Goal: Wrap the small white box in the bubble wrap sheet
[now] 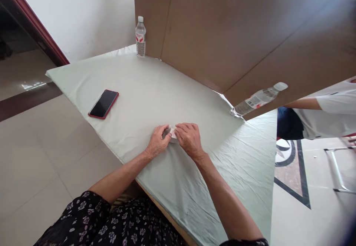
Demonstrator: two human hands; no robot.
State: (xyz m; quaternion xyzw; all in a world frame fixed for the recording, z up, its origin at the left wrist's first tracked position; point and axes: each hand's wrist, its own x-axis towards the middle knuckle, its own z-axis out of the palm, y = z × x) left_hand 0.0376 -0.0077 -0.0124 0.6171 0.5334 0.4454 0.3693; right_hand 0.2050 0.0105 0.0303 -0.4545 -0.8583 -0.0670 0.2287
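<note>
Between my two hands is a small white pack (172, 134) with reddish print on its top, low over the pale green tablecloth. My left hand (159, 140) curves round its left side, thumb and fingers bent against it. From the right, my right hand (190, 138) closes over the other end, with its fingers bent down onto the pack. Much of the pack is covered by fingers, so its exact kind cannot be made out.
A phone (104, 104) in a red case lies to the left on the tablecloth (144, 90). A tall cardboard panel (200, 31) stands behind, with one water bottle (140, 38) upright and another bottle (257, 99) by its right part. A person in a white top (330, 112) is at the right.
</note>
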